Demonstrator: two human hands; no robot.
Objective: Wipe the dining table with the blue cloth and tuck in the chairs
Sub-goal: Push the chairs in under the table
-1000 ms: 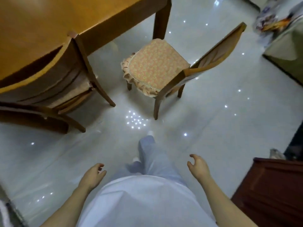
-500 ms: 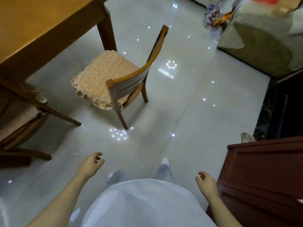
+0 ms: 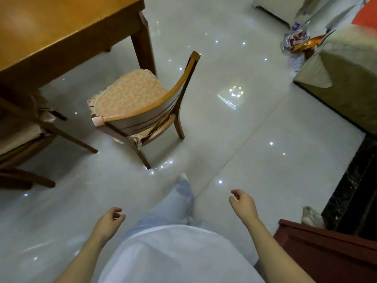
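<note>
The chair (image 3: 140,117) stands pulled out by the corner leg (image 3: 142,43) of the surface (image 3: 61,23), its back towards the person. The left hand (image 3: 108,221) and right hand (image 3: 242,205) hang low, fingers (image 3: 118,210) loosely curled, holding nothing. It is best to grip the chair's back with both hands and push straight in, clear of the leg. No blue cloth shows.

Glossy floor (image 3: 255,160) beneath table (image 3: 61,27) and chair (image 3: 142,117)
</note>
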